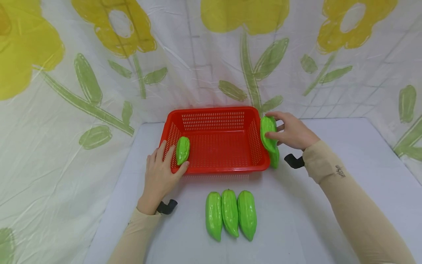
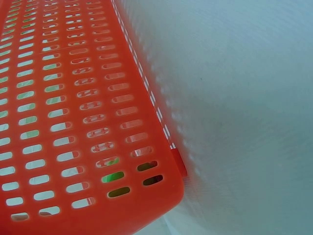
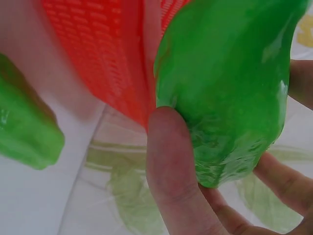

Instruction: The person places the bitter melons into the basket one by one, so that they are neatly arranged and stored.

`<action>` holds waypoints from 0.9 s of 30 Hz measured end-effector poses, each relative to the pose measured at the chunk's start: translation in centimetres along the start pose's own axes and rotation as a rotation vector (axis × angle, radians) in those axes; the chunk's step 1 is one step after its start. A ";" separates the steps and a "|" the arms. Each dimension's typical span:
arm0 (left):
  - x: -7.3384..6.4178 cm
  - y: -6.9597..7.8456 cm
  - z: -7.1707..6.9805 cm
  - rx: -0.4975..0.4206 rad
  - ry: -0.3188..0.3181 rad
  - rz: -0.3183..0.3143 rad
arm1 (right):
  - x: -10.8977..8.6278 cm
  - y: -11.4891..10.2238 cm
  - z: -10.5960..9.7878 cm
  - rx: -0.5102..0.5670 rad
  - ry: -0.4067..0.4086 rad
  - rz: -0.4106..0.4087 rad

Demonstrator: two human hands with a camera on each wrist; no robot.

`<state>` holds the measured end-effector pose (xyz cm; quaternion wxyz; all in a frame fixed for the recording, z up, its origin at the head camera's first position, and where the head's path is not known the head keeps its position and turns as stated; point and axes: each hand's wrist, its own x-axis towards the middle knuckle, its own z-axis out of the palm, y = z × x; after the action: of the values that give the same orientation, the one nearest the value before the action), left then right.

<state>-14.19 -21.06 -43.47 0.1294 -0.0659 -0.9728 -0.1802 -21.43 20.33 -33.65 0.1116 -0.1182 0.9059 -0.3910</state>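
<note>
My right hand (image 1: 291, 132) grips a glossy green ribbed fruit (image 1: 267, 126) with thumb and fingers. In the right wrist view this fruit (image 3: 225, 93) stands beside the red basket's wall. Just below it in the head view, another green fruit (image 1: 274, 159) lies against the basket's right side. My left hand (image 1: 161, 174) rests at the near left corner of the red basket (image 1: 224, 170), fingers spread over the rim. Inside that corner, between its thumb and forefinger, is a green fruit (image 1: 182, 150); contact with it cannot be told.
Three green fruits (image 1: 230, 212) lie side by side on the white table (image 1: 290, 227) in front of the basket. Behind the table hangs a white sheet with yellow flowers (image 1: 184, 73). In the left wrist view, the slotted basket wall (image 2: 68, 112) fills the left side.
</note>
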 end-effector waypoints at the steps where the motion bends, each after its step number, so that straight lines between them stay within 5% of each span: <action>1: 0.0 0.0 0.0 -0.001 0.002 0.001 | 0.1 -0.1 0.1 0.002 -0.003 -0.005; 27: -0.1 -0.1 0.0 -0.009 0.042 0.030 | 3.8 -3.1 2.2 -0.041 -0.088 -0.051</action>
<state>-14.10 -21.13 -43.55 0.1522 -0.0774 -0.9680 -0.1839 -23.98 15.65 -33.26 0.1389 -0.1606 0.9046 -0.3697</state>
